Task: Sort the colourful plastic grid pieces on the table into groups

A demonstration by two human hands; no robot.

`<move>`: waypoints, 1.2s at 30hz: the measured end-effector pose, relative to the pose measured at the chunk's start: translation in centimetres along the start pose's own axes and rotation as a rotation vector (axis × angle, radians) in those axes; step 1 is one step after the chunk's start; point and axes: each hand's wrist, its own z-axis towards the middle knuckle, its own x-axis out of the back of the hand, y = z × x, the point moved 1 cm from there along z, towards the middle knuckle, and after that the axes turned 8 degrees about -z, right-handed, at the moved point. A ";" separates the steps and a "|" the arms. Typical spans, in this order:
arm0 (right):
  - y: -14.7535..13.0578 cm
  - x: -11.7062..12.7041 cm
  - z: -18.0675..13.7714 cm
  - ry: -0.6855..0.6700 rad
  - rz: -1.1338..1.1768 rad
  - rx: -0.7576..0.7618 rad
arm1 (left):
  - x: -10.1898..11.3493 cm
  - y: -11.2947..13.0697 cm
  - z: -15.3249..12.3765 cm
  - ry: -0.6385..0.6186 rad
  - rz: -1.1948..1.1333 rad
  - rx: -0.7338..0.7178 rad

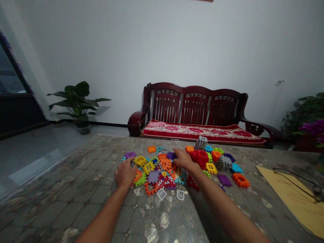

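A loose heap of colourful plastic interlocking tiles lies on the patterned tablecloth. My left hand [126, 172] rests at the heap's left edge, its fingers apart beside a yellow tile [140, 161] and an orange one [138, 174]. At the back of the heap, my right hand [183, 159] has thumb and forefinger around a dark purple tile [171, 155]. Between the hands lie another yellow tile [149, 167], a lilac tile [153, 177] and orange tiles [165, 164]. Two white window-shaped pieces [161, 194] lie at the front. My right forearm hides part of the heap.
Right of my right arm are stacked red tiles [199, 158], grey stacks [224, 163], a purple tile [224, 180] and an orange block [240, 180]. A yellow envelope [291, 199] with a dark cable [296, 180] lies farther right. Behind the table [83, 189] stands a wooden bench [192, 104].
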 end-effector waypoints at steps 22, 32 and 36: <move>-0.8 0.2 2.3 -0.112 -0.113 0.148 | 0.4 -0.3 0.2 0.084 -0.308 0.077; -2.3 1.8 -2.2 0.130 -0.155 0.093 | 0.1 -0.6 0.2 0.119 -0.449 0.131; -2.8 0.6 -5.3 0.132 -0.128 0.160 | 0.2 -0.5 0.2 0.104 -0.406 0.140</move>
